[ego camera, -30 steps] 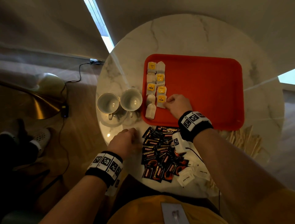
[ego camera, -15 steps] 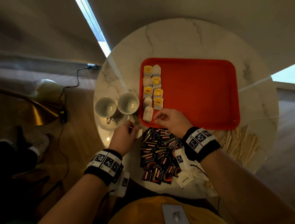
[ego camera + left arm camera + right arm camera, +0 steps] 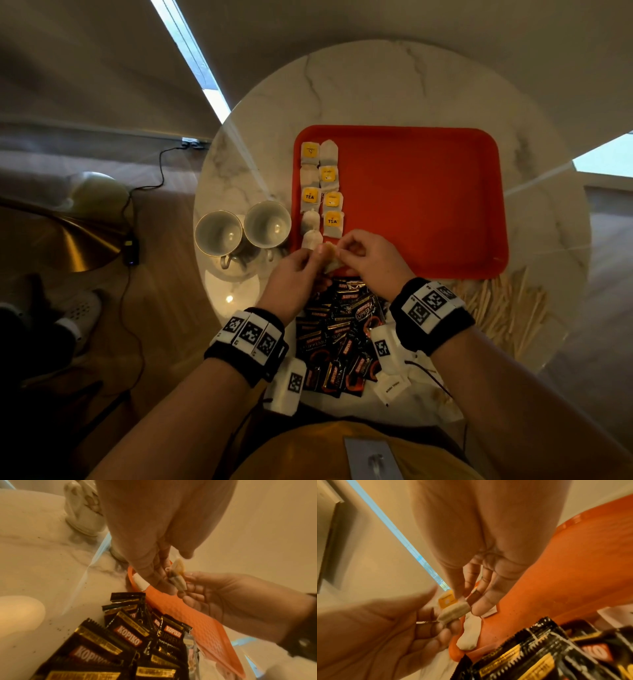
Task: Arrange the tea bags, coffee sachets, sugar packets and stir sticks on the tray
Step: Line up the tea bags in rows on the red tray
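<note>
From the head camera, a round marble table (image 3: 394, 85) carries a red tray (image 3: 428, 192). Two columns of tea bags (image 3: 320, 192) lie along the tray's left side. Both hands meet over the tray's near left corner: the left hand (image 3: 294, 277) and right hand (image 3: 373, 260) pinch one small tea bag (image 3: 330, 255) between their fingertips. A pile of dark coffee sachets (image 3: 339, 335) lies on the table just in front of the tray, white sugar packets (image 3: 392, 387) near the table's front edge, and wooden stir sticks (image 3: 507, 308) at the right. Two cups (image 3: 243, 229) stand left of the tray.

From the left wrist, the left hand (image 3: 154, 534) and right hand (image 3: 231, 595) hold the crumpled tea bag (image 3: 178, 574) above the tray's rim (image 3: 188, 615), with the sachets (image 3: 128, 639) below.

From the right wrist, the right hand's thumb and fingers (image 3: 481, 601) grip one end of the tea bag (image 3: 453, 612) and the left hand (image 3: 385, 635) grips the other, above the tray (image 3: 573, 574).
</note>
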Tool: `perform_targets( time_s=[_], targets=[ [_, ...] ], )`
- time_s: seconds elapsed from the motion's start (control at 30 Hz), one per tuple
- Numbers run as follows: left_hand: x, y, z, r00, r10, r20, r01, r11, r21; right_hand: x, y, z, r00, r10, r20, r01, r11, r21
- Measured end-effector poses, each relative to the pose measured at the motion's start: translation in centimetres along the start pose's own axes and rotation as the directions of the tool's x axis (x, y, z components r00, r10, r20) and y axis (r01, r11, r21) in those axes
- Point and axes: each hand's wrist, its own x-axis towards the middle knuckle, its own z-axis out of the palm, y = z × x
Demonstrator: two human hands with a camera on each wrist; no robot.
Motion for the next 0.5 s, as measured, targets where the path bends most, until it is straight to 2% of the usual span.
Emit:
perform_targets(
  time_s=[0.13,0.27,0.37,0.43,0.5],
  targets=[
    [0.7,-0.3,0.9,0.994,0.095,-0.056,-0.079,0.967,0.242,0.7,0.5,-0.2,0.992,0.065,-0.110,-0.063,0.998,0.025],
    [1.4,-0.8,1.4,0.965,0.239,-0.108,-0.151,0.842,0.518,2.5,1.3,0.1,0.974,0.123,-0.189,-0.121,0.992,0.020],
    [1.6,-1.7,1.7,0.933,0.359,-0.023,-0.266,0.732,0.627,4.1,1.8,0.8,0.965,0.184,-0.184,-0.191,0.981,-0.018],
    [1.9,-2.6,1.8,0.916,0.396,0.063,-0.314,0.614,0.724,4.8,2.0,1.1,0.963,0.192,-0.187,-0.223,0.962,-0.157],
    [2.4,-3.3,1.7,0.916,0.383,0.121,-0.317,0.504,0.804,4.9,2.0,1.2,0.963,0.176,-0.205,-0.236,0.917,-0.321]
  ],
)
